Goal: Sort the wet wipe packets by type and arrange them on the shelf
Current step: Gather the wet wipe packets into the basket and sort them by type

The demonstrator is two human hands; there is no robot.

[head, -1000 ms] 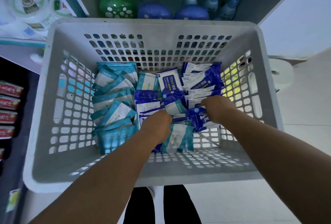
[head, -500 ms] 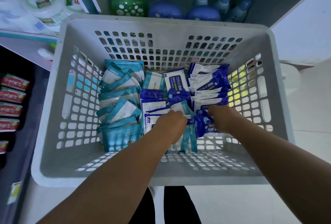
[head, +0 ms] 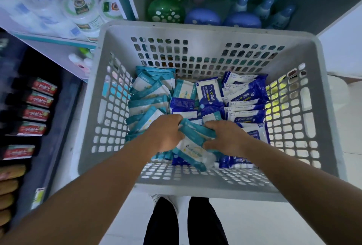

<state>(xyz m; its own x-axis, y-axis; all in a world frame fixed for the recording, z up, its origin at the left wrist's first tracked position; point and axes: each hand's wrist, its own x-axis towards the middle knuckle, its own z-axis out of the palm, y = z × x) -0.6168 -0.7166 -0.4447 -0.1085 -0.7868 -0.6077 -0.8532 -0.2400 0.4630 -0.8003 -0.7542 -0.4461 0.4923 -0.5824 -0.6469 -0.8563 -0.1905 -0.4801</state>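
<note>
**Teal packets gripped by both your hands over the basket**

Teal and white, the wipe packets (head: 193,145) you hold sit between your two hands, low in the near middle of the grey basket (head: 195,29). Your left hand (head: 166,135) has its fingers curled round the left end of the bunch, knuckles up. Your right hand (head: 225,139) grips the right end, with the thumb underneath and the fingers wrapped over the top edge. The bunch tilts, its near end pointing down toward the basket's near wall; exactly how many packets you hold cannot be told.

Along the basket's left side, the other teal packets (head: 148,96) stand in a leaning row. On the right side, the dark blue packets (head: 246,100) are stacked in a row of their own, some marked 75%. In the middle, one blue alcohol-wipes packet (head: 208,98) lies face up with a teal one just beside it on its left, and more blue packets lie under and near your right hand.

Past the basket's far rim, green bottles (head: 166,10) and blue bottles (head: 242,17) stand on a shelf. To your left, red-labelled boxes (head: 37,105) line a dark shelf. Your legs (head: 186,223) in dark trousers show below the basket.
</note>
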